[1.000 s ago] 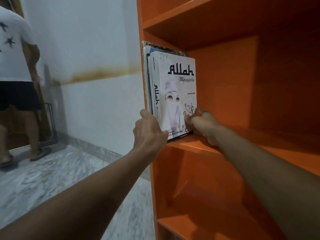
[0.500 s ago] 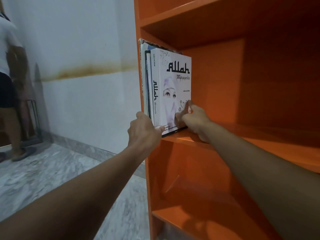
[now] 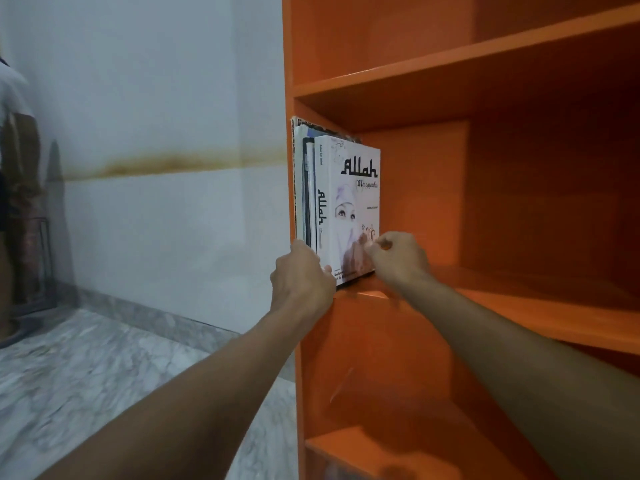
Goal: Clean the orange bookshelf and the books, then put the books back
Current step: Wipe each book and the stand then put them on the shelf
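both sets of fingers were curled. the fingers [image 3: 380, 242] of the right hand [image 3: 401, 259] were bunched against the lower outer corner of the white book [image 3: 349, 206], thumb and forefinger pinching at the edge of its front cover. the left hand [image 3: 301, 273] gripped the bottom of the spines, its thumb up against them and its fingertips wrapped onto the white book's lower front corner.

that white book stood upright at the left end of the middle shelf [image 3: 519, 308], its cover facing right into the compartment. the cover read "allah" in heavy black stylised letters, with a smaller word beneath that looked like "mengajariku", above a pale drawing of a veiled figure. the spine carried "allah" again, running vertically. small print along the cover's foot was partly hidden by the hands and too fine to read.

a few thinner books [image 3: 304, 188] stood pressed between it and the left side panel of the orange bookshelf [image 3: 381, 57]; their spines showed no legible text.

left of the bookshelf rose a pale wall [image 3: 156, 98] crossed by a brown stain band [image 3: 173, 164], meeting a grey marbled floor [image 3: 86, 368]. at the far left edge stood a blurred person [image 3: 14, 161] in a white sleeve.
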Demonstrator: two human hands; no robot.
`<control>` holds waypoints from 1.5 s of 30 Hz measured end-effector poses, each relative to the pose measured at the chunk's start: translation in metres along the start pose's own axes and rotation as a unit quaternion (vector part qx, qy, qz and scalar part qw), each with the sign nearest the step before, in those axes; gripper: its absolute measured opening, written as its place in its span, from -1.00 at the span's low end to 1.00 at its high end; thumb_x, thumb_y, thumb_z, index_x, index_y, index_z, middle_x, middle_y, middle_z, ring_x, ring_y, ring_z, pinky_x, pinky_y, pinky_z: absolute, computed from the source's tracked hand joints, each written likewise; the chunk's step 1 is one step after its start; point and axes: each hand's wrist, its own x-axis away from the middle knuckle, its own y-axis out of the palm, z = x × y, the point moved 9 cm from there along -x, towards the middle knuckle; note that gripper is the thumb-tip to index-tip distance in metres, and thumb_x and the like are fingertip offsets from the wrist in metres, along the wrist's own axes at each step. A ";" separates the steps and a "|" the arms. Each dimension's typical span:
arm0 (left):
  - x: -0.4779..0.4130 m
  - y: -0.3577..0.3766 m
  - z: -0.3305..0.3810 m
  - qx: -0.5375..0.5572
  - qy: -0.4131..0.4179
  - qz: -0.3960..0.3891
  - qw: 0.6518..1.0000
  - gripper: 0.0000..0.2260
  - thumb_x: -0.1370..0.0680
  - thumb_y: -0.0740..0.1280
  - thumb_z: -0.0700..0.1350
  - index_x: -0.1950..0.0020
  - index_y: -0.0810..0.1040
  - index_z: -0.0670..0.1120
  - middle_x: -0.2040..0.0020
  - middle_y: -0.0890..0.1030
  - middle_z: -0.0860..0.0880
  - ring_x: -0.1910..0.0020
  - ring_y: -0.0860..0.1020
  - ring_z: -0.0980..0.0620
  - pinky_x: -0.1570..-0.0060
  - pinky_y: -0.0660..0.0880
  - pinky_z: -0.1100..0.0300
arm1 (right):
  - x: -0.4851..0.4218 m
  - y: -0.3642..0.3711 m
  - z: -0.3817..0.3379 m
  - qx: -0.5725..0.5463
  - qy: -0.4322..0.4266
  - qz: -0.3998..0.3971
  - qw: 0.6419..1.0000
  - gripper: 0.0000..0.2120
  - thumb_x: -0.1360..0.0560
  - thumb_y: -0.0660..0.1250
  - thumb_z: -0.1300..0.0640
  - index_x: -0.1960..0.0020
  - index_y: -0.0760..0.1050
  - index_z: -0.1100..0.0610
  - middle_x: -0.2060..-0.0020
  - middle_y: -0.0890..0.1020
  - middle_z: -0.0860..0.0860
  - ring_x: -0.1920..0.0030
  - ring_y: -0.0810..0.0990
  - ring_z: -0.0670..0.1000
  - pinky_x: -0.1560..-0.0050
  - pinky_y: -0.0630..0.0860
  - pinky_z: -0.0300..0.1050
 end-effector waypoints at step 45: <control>0.335 0.292 -0.197 -0.191 -0.027 -0.578 0.793 -0.71 -0.58 0.28 -0.14 -0.28 0.49 -0.19 -0.15 0.59 -0.18 -0.13 0.58 -0.16 0.00 0.51 0.12 | 0.446 0.001 0.311 0.179 0.475 -0.229 0.831 -0.64 -0.39 0.48 0.11 -0.14 0.52 0.12 -0.02 0.64 0.07 0.02 0.62 0.05 0.04 0.58 -0.15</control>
